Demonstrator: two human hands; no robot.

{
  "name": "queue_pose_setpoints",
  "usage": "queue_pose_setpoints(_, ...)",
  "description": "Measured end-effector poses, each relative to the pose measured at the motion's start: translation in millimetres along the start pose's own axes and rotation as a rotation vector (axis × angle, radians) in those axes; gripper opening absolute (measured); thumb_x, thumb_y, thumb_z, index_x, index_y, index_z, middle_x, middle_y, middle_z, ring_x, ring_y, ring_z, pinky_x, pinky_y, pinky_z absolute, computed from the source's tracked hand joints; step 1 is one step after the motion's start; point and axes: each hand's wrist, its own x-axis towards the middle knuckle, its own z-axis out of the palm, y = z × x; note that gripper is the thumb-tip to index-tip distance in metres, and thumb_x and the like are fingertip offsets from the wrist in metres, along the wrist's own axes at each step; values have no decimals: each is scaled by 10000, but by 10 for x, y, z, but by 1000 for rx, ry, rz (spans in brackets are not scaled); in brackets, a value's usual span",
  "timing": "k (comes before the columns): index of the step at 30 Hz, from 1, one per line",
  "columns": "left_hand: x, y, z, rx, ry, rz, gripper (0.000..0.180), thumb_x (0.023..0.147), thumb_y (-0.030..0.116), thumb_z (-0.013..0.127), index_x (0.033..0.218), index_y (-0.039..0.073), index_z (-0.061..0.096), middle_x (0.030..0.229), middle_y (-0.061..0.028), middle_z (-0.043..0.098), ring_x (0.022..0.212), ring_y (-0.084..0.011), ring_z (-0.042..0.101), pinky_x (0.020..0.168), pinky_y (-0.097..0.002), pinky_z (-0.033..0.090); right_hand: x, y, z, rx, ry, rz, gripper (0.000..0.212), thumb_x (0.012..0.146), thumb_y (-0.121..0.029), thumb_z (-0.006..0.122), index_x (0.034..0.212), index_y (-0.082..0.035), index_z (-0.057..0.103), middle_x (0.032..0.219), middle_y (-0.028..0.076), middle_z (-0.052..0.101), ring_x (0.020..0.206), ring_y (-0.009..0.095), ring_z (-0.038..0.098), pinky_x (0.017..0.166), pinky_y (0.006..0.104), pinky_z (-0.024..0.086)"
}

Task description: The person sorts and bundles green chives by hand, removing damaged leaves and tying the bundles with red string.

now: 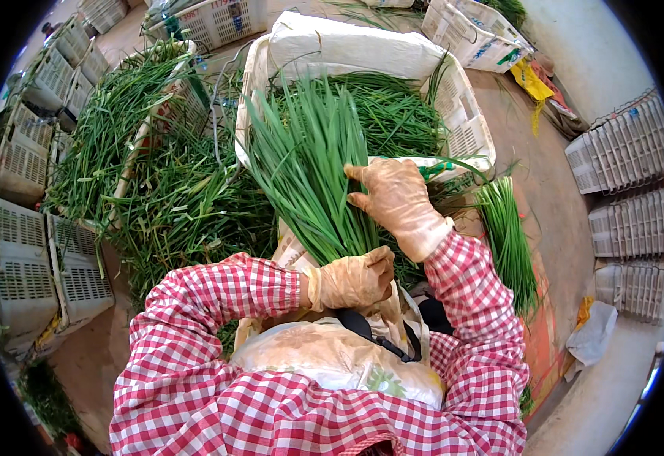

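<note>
Crates (20, 281) sit far left, then I spot red numbering on a white basket (218, 26) up top. Next, a bunch of long green leaves (309, 167), base gripped in my gloved left hand (351, 282). My right hand (396, 199) is half-open at its right edge. Another bundle (510, 247) lies further right.

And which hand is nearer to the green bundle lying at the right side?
Right. The right hand is to the left of the green bundle, apart from it; the left hand is farther left, closed at the lower end of the long leaves.
</note>
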Motion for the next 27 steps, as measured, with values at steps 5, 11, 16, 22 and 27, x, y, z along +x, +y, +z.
queue_pose_setpoints(5,-122,-48,-160,-37,-77,4,219,759,268,550,922,137,616,924,-42,599,970,-215,549,1027,-400,331,-77,196,89,-115,106,2,91,780,-150,615,763,-63,639,712,98,614,663,268,618,627,373,467)
queue_pose_setpoints(11,-193,-29,-38,-74,-33,-31,243,744,235,552,931,83,588,888,-59,602,949,-247,562,983,-408,387,-400,275,-211,-72,397,94,101,831,-168,648,819,-79,602,727,89,562,678,267,566,629,396,431)
queue_pose_setpoints(16,-177,-62,-190,-96,-68,-85,234,729,198,554,919,66,587,847,-65,599,920,-252,563,985,-400,398,-681,209,-718,622,471,373,195,898,-219,610,843,-33,630,824,50,635,642,134,536,606,284,452)
queue_pose_setpoints(22,-119,-73,-126,-121,-55,-83,225,708,187,563,897,69,591,799,-48,592,851,-233,566,1001,-404,388,-1169,355,-908,1644,533,495,225,874,-232,639,964,-29,605,896,36,615,760,115,530,742,289,446)
queue_pose_setpoints(27,-41,-73,-67,-55,-16,-75,167,700,181,573,835,86,596,741,-26,578,775,-201,565,976,-387,397,-1595,938,-1619,2105,726,156,88,896,-103,576,944,-30,584,765,16,528,654,128,475,792,367,410)
